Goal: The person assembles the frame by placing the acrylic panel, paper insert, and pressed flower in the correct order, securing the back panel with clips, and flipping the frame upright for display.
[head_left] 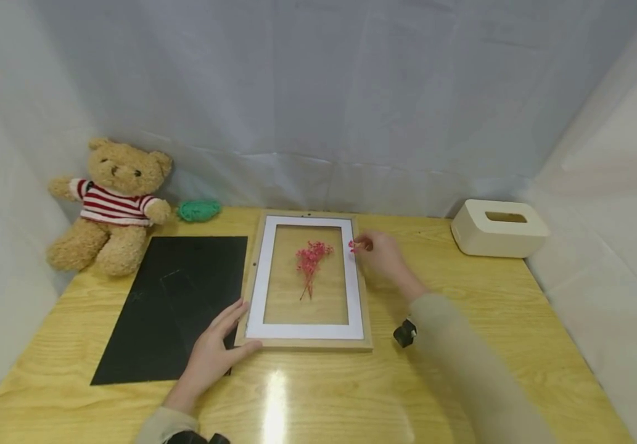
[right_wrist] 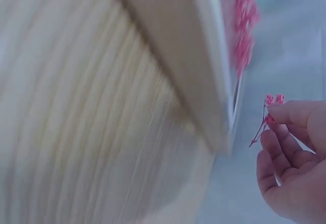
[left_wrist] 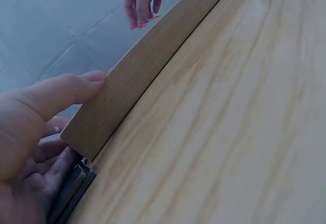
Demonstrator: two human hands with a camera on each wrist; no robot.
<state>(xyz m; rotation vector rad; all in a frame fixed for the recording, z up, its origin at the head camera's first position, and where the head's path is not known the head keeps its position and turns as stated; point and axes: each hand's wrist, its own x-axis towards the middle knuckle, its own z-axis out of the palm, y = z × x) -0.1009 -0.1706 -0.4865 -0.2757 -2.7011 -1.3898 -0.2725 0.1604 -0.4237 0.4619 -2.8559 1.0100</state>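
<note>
A light wooden picture frame (head_left: 318, 343) with a white mat border lies flat on the table, and a bunch of pink dried flowers (head_left: 311, 259) rests inside the border. My left hand (head_left: 214, 353) grips the frame's near left corner. In the left wrist view its thumb (left_wrist: 76, 87) lies against the wooden edge while the other fingers bend round the side. Above the frame's right edge, my right hand (head_left: 382, 254) pinches a small sprig of pink dried flowers (right_wrist: 269, 113) between thumb and fingertip, its thin stem hanging down.
Left of the frame lies a black backing board (head_left: 185, 302), close to the left hand. A teddy bear (head_left: 115, 203) in a striped sweater sits at the back left beside a green bundle (head_left: 198, 210). A cream tissue box (head_left: 487, 240) stands at the back right.
</note>
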